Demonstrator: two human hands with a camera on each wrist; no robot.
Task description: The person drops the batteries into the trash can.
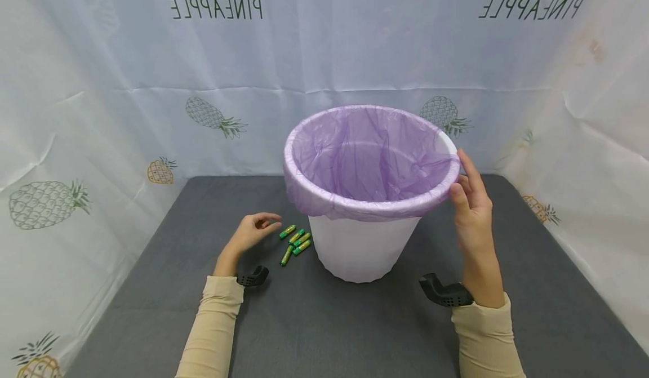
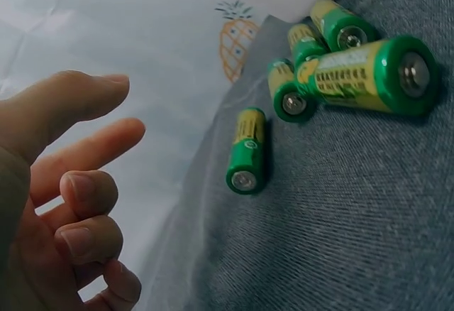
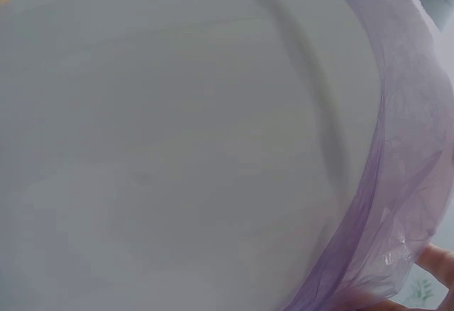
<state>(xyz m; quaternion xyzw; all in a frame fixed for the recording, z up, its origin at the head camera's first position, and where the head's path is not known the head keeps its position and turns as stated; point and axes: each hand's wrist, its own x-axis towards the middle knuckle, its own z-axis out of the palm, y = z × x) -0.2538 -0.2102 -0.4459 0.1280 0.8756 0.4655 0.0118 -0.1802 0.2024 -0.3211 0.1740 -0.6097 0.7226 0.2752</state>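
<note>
A white trash can (image 1: 362, 248) lined with a purple plastic bag (image 1: 350, 169) stands on the dark table, the bag folded over its rim. At the rim's right side, my right hand (image 1: 474, 209) touches the outside with thumb and fingers spread; its fingers (image 3: 438, 263) show beside the bag's edge in the right wrist view. Several green and yellow batteries (image 1: 302, 247) lie left of the can, most bunched together. One battery (image 2: 247, 151) lies apart, closest to my left hand (image 1: 250, 231). That hand hovers left of them, fingers loosely bent, holding nothing.
Dark grey cloth covers the table (image 1: 152, 310). White pineapple-print curtains (image 1: 329, 45) hang behind it and along both sides. Black wrist cameras sit on the left wrist (image 1: 253, 276) and right wrist (image 1: 446, 292).
</note>
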